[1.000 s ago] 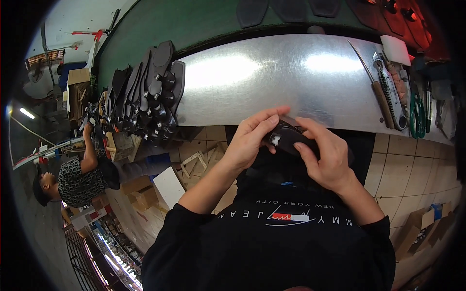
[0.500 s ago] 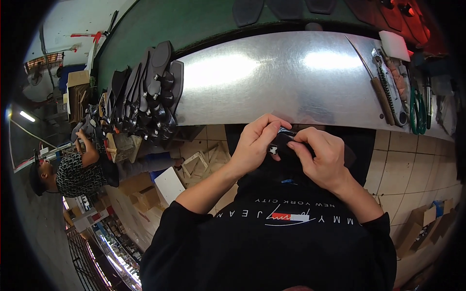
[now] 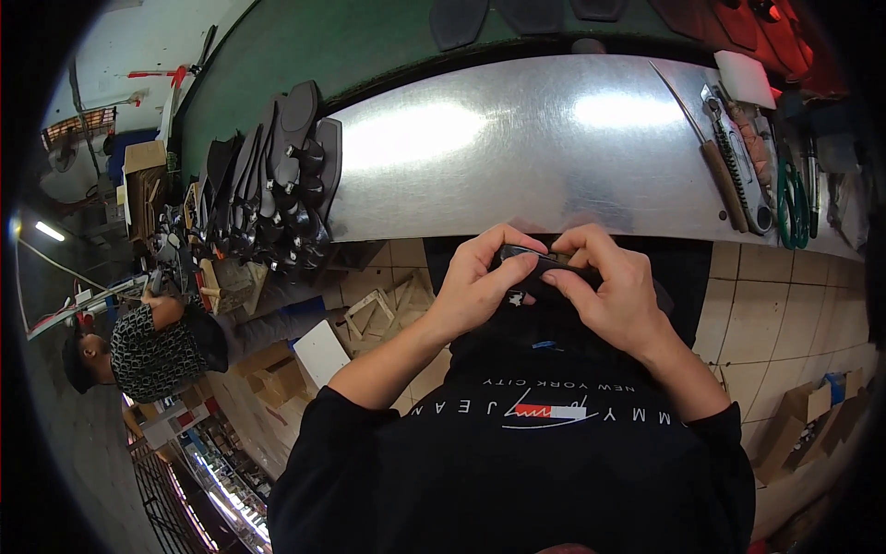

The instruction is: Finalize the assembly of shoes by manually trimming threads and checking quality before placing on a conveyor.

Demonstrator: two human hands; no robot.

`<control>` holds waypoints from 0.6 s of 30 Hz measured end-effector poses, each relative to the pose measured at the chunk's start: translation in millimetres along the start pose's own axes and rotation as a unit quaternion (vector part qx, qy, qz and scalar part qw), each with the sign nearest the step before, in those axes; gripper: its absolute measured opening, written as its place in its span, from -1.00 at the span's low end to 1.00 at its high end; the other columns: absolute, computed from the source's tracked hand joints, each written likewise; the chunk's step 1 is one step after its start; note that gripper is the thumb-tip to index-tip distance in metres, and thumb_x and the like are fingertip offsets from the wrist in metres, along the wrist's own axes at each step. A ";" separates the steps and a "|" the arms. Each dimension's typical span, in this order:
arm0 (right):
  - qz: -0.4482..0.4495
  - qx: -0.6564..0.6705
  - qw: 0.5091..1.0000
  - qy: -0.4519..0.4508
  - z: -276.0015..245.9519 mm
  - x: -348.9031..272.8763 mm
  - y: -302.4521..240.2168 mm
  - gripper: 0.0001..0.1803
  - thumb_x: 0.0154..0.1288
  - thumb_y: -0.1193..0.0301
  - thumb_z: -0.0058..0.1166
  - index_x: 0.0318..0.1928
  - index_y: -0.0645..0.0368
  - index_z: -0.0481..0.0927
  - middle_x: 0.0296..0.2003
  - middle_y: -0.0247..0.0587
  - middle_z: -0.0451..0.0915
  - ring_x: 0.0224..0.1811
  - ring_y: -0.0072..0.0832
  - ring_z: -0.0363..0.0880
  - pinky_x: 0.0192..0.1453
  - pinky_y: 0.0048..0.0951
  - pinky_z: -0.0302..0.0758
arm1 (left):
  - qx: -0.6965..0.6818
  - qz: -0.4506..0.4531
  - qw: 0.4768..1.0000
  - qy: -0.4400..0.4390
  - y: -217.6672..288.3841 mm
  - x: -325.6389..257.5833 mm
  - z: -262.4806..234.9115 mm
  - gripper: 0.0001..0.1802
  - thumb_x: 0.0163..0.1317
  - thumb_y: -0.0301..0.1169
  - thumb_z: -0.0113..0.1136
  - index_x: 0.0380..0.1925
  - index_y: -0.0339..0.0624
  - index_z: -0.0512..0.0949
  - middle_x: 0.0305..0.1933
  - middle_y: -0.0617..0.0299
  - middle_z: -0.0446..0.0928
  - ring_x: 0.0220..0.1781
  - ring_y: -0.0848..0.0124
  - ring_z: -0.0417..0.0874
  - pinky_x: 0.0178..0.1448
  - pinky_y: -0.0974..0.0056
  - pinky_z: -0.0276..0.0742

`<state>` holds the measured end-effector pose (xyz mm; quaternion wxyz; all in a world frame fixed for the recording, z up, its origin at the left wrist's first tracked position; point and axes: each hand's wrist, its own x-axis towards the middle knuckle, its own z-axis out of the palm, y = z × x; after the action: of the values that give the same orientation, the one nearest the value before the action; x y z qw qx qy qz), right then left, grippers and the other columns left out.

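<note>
A black sandal (image 3: 520,249) is held between my two hands, just off the near edge of the metal tabletop and above my lap. My left hand (image 3: 478,284) grips its left side, with thumb and forefinger pinching the dark strap. My right hand (image 3: 609,284) is closed on the other side, its thumb and fingertips pressed near the left thumb. A small silvery piece (image 3: 516,298) shows beneath my left fingers. Much of the sandal is hidden by my hands and blends with my black shirt.
Several dark sandals (image 3: 293,175) lie piled at the tabletop's (image 3: 517,148) left end. An awl (image 3: 720,175), a box cutter (image 3: 734,148) and green-handled scissors (image 3: 792,203) lie at the right. Dark soles (image 3: 459,23) rest on the green surface beyond. Another person (image 3: 152,346) works at far left.
My right fingers have shifted up and closer to the left hand, and the strap edge shows more between them. The person at far left has leaned and lowered their arm.
</note>
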<state>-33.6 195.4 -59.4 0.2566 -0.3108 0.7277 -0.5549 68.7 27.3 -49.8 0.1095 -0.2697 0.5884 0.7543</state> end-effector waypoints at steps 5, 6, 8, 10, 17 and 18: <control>0.044 0.125 0.990 -0.049 -5.4 2.1 5.8 -0.85 0.12 0.55 0.28 -0.36 0.26 0.54 -0.54 -0.35 0.55 -0.50 -0.68 0.52 -0.39 -0.65 0.40 | -0.011 -0.007 1.000 -0.005 3.9 -1.8 -1.2 -0.83 0.34 -0.44 0.08 -0.14 -0.28 0.51 -0.27 0.26 0.55 -0.35 0.56 0.59 -0.34 0.44 0.61; 0.119 0.224 0.962 -0.098 -8.7 2.9 4.7 -0.86 0.12 0.55 0.28 -0.37 0.26 0.54 -0.53 -0.42 0.54 -0.49 -0.74 0.47 -0.39 -0.68 0.37 | 0.024 0.041 0.999 -0.022 5.8 -5.4 -0.9 -0.83 0.33 -0.45 0.08 -0.15 -0.30 0.51 -0.28 0.25 0.54 -0.38 0.56 0.58 -0.36 0.45 0.60; 0.117 0.266 0.949 -0.122 -11.9 5.4 0.0 -0.87 0.13 0.54 0.28 -0.39 0.26 0.55 -0.55 -0.44 0.55 -0.50 -0.79 0.45 -0.42 -0.70 0.35 | 0.048 0.130 0.990 -0.038 13.0 -11.4 2.9 -0.86 0.30 -0.50 0.10 -0.18 -0.32 0.51 -0.31 0.22 0.53 -0.46 0.56 0.57 -0.41 0.48 0.54; 0.115 0.294 0.935 -0.161 -19.7 12.1 -7.1 -0.85 0.13 0.49 0.30 -0.43 0.25 0.56 -0.57 -0.44 0.55 -0.53 -0.81 0.43 -0.47 -0.70 0.32 | 0.059 0.156 0.985 -0.047 26.1 -13.8 2.0 -0.87 0.28 -0.52 0.11 -0.21 -0.33 0.52 -0.32 0.20 0.53 -0.46 0.55 0.58 -0.40 0.47 0.54; -0.203 -0.218 0.925 0.234 -77.9 54.9 -35.9 -0.79 0.12 0.41 0.24 -0.23 0.22 0.63 -0.36 -0.14 0.63 -0.31 -0.22 0.56 -0.22 -0.31 0.44 | -0.141 0.210 0.958 0.134 43.0 -12.3 -39.0 -0.62 0.28 -0.41 0.07 0.08 -0.31 0.42 -0.15 0.05 0.56 -0.30 0.35 0.68 -0.32 0.38 0.64; -0.165 -0.271 0.910 0.267 -92.8 58.7 -28.1 -0.76 0.13 0.43 0.21 -0.17 0.22 0.63 -0.33 -0.13 0.62 -0.21 -0.20 0.57 -0.14 -0.27 0.44 | -0.200 0.182 0.949 0.163 51.0 -8.2 -41.3 -0.53 0.29 -0.39 0.06 0.19 -0.29 0.37 -0.08 0.08 0.55 -0.23 0.36 0.68 -0.28 0.38 0.67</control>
<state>-135.2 206.9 -10.5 -0.1366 -0.3240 0.8297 -0.4336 62.4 -25.0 -9.8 -0.1832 -0.2942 0.4740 0.8094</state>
